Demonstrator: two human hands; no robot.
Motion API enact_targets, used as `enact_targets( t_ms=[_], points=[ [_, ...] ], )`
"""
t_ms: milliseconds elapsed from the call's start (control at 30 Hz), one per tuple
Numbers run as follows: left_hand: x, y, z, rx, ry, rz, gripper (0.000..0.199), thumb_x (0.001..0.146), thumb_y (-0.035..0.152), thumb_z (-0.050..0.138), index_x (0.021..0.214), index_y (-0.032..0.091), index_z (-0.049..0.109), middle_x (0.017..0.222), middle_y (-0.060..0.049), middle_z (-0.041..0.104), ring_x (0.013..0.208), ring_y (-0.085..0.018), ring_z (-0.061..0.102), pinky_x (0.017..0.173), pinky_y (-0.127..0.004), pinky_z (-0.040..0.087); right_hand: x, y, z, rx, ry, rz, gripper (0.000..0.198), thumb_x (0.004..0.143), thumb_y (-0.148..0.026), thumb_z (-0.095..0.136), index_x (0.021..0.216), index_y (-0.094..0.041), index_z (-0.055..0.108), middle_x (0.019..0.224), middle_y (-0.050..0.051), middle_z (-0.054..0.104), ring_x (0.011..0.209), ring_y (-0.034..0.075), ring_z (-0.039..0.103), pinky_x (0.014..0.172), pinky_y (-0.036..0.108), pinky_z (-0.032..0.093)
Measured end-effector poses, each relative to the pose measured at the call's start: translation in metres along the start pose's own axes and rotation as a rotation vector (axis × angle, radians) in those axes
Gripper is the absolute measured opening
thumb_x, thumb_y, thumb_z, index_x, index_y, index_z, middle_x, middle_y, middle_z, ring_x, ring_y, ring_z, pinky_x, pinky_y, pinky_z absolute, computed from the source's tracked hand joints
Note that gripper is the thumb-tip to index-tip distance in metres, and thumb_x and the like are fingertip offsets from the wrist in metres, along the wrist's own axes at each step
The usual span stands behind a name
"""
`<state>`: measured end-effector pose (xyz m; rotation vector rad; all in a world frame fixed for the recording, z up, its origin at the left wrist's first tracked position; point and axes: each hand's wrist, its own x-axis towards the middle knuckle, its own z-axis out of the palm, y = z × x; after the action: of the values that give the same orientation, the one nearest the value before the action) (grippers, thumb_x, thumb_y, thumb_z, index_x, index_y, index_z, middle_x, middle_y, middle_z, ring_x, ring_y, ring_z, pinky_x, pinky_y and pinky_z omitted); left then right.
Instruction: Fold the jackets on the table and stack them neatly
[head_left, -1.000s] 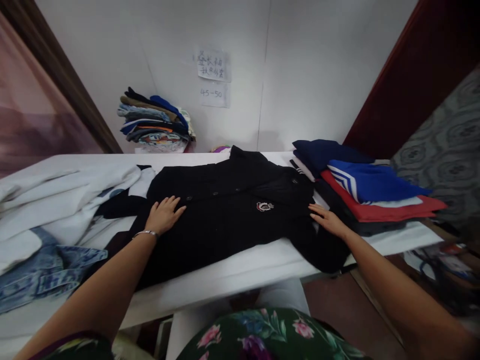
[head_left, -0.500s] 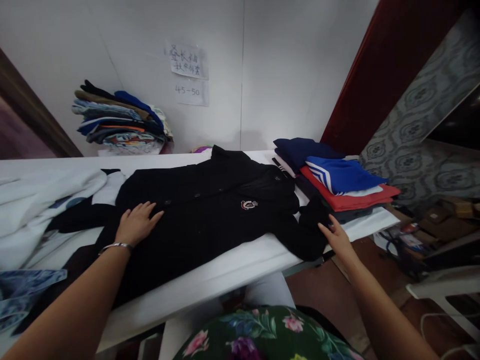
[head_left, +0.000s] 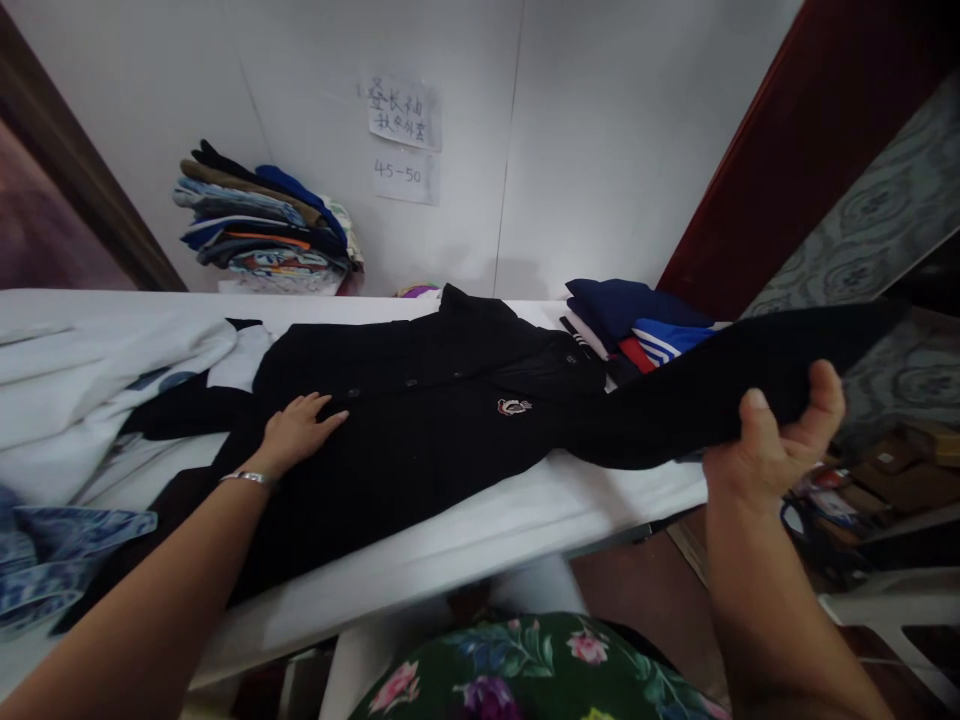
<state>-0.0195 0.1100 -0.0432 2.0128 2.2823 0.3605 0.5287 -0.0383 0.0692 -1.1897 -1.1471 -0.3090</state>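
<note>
We rest our left hand (head_left: 300, 432) flat on a black jacket (head_left: 442, 440) spread over the white surface (head_left: 435, 545); our right hand (head_left: 772, 445) holds its sleeve (head_left: 675, 420) raised, partly hiding the folded clothes (head_left: 634, 303) at right. White garments (head_left: 97, 370) lie left, near a clothes stack (head_left: 255, 215).

Here's the white table (head_left: 540, 510) — and the jacket (head_left: 420, 440) spread out flat on it, one sleeve (head_left: 720, 370) up off the surface. Left of the jacket, white clothes (head_left: 82, 380) sprawl in a loose heap, and denim (head_left: 90, 530) lies crumpled on that side too. Right of the jacket — a folded pile (head_left: 637, 305), navy on top.
</note>
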Motion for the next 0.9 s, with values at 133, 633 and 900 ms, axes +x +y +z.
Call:
enact_targets(
  t_ms=[133,633,900],
  points=[
    [-0.022,0.039,-0.011,-0.197,-0.140,0.053,0.070,0.087,0.061,0.040,0.136,0.015,0.059,0.147,-0.013,0.055,0.137,-0.030,0.049,0.115,-0.044,0.037,0.025,-0.011,0.051,0.184,-0.126,-0.081,0.067,0.096,-0.045,0.044,0.155,-0.048,0.015,0.157,-0.007,0.032,0.150,0.036,0.023,0.116,0.065,0.034],
    [-0.127,0.125,0.031,-0.233,-0.169,0.691,0.064,0.084,0.058,0.062,0.140,0.030,0.055,0.150,-0.013,0.051,0.143,-0.032,0.040,0.121,-0.059,0.019,0.009,0.016,0.152,0.251,-0.800,0.203,0.041,0.086,-0.050,0.063,0.115,-0.021,0.072,0.112,0.008,0.075,0.110,0.026,0.068,0.104,0.049,0.050],
    [-0.133,0.127,0.025,-0.199,-0.221,0.709,0.068,0.080,0.056,0.066,0.142,0.030,0.053,0.153,-0.012,0.047,0.145,-0.033,0.037,0.122,-0.060,0.017,-0.043,0.090,0.111,-0.279,-1.138,0.324,0.068,0.077,-0.045,0.069,0.138,-0.017,0.060,0.082,0.006,0.075,0.078,0.028,0.071,0.079,0.046,0.059]
  ],
)
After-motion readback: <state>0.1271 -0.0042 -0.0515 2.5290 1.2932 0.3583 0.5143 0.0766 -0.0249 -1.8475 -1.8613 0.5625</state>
